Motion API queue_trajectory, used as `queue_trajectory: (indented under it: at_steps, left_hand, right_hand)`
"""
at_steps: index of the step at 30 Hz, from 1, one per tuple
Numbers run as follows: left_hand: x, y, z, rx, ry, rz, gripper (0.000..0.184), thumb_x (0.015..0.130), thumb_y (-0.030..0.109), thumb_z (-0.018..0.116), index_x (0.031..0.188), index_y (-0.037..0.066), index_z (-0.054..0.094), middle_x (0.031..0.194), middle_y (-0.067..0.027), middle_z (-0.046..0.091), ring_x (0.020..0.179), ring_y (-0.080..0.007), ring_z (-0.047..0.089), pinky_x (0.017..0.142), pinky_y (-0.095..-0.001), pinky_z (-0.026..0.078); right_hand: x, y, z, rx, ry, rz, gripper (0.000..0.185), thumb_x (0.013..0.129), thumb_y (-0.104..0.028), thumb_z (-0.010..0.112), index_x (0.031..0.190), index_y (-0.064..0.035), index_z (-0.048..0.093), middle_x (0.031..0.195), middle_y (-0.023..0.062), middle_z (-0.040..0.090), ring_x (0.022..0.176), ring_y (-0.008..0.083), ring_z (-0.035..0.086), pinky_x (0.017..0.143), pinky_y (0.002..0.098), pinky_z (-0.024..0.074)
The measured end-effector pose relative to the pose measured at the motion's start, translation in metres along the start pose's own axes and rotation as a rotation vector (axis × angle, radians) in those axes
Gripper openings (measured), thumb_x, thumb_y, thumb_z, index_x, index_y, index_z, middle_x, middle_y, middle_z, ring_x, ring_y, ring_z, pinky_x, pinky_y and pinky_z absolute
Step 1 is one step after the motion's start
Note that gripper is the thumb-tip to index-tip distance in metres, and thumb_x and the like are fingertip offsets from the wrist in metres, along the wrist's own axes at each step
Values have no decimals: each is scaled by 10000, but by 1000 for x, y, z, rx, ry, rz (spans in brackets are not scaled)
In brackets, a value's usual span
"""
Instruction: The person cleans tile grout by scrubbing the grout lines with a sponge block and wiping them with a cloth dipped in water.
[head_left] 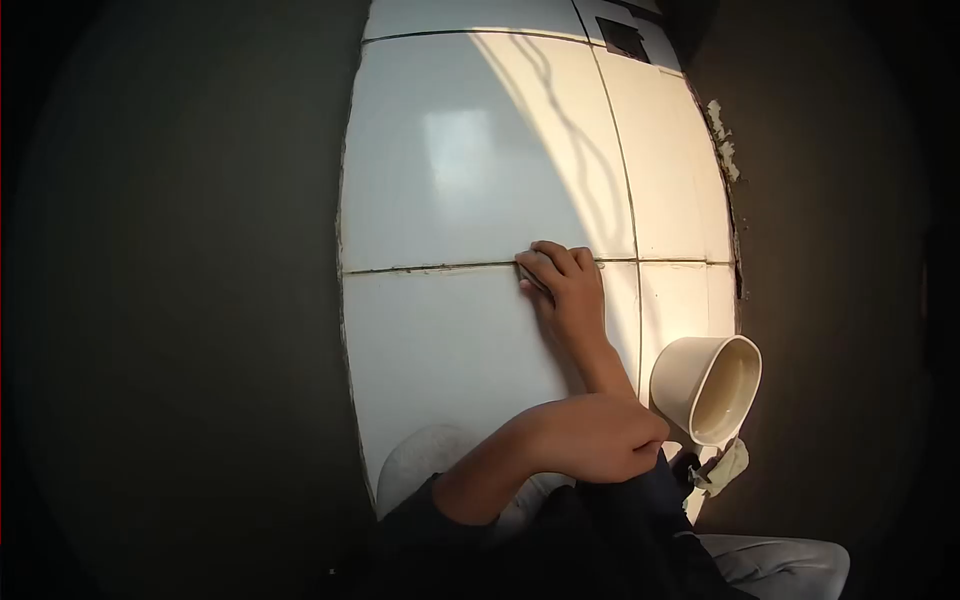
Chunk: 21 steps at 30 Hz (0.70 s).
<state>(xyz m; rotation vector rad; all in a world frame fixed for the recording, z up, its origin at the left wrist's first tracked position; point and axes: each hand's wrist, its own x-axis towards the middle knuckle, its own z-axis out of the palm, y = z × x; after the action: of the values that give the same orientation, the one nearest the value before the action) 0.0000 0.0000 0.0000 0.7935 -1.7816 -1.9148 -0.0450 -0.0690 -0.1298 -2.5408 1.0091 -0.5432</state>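
My right hand [568,275] reaches forward onto the dark joint between white tiles [440,340]. Its fingers are bent and pressed to the joint, around a small greyish thing mostly hidden under them; its kind does not show. Nearer to me, my left hand [615,437] crosses in front of my right forearm. Its fingers are curled in, and whatever they may hold is out of sight. To the right of both hands is a cream-coloured tub [680,385], its open mouth facing right and showing a pale, wet-looking inside.
A crumpled pale cloth or scrap [728,467] lies below the tub. My light-trousered knees [425,465] frame the near edge. A dark square [622,38] marks the far tiles. Dark grey surfaces [200,300] border the tiled strip, whose right edge is ragged with crumbs. Sunlight falls across the right side.
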Motion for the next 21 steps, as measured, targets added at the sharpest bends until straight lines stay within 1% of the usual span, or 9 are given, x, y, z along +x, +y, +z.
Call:
queue_trajectory:
  at_steps: [1,2,5,10,13,16,18,19,21]
  left_hand:
    - [-2,-1,-1,24,7,15,193,876,145,430,789,1,525,604,-129,547,570,-257,570,566,-375,430]
    - [-4,-2,-2,50,16,29,189,874,141,429,791,0,523,601,-131,542,570,-271,566,562,-379,427]
    - [-4,-6,0,66,127,71,204,872,135,422,765,-3,526,597,-129,543,562,-276,562,561,-383,426]
    - [-9,-2,-7,56,59,-96,219,856,140,432,734,-8,539,589,-130,548,563,-275,564,564,-390,426]
    - [-12,1,-10,75,-2,-164,218,840,150,446,736,-12,548,592,-141,549,571,-285,562,563,-395,424]
    - [-16,-1,-7,39,19,-95,230,838,159,448,719,-12,545,593,-145,547,561,-296,550,558,-394,420]
    - [-25,-4,-7,47,178,60,242,834,163,453,690,-14,533,586,-143,542,546,-301,534,555,-396,414]
    - [-31,-4,-13,49,184,58,242,834,163,453,690,-14,533,586,-143,542,546,-301,534,555,-396,414]
    - [-46,-2,-28,51,196,-60,258,837,171,461,666,-14,516,569,-134,525,528,-291,515,547,-389,402]
  right_hand:
    - [1,-2,0,-1,3,3,272,763,-201,669,1033,-179,643,1131,-7,580,913,213,511,794,355,449]
    - [8,-16,12,41,53,-73,242,738,-198,678,978,-174,655,1095,-27,590,870,206,502,746,349,441]
    - [10,-12,2,35,-25,-107,264,742,-192,683,1003,-198,653,1093,-24,594,882,210,509,771,346,446]
    - [-18,52,-49,-39,40,150,296,728,-115,701,1016,-174,677,1091,-2,607,873,231,511,770,334,467]
    - [-14,46,-43,-22,36,148,288,734,-135,702,1020,-149,672,1074,8,608,880,230,515,771,345,465]
    - [2,8,-13,20,-6,-22,308,721,-155,710,1025,-155,657,1059,1,600,866,217,513,769,343,448]
    - [19,-22,16,87,-7,-152,311,715,-200,710,1019,-166,654,1046,-4,597,849,204,506,742,335,439]
    - [27,-39,29,108,6,-201,281,723,-214,697,996,-163,655,1036,-8,600,835,203,511,723,332,439]
    - [41,-67,56,121,60,-299,213,736,-223,674,939,-164,651,993,-12,606,805,189,519,656,323,429]
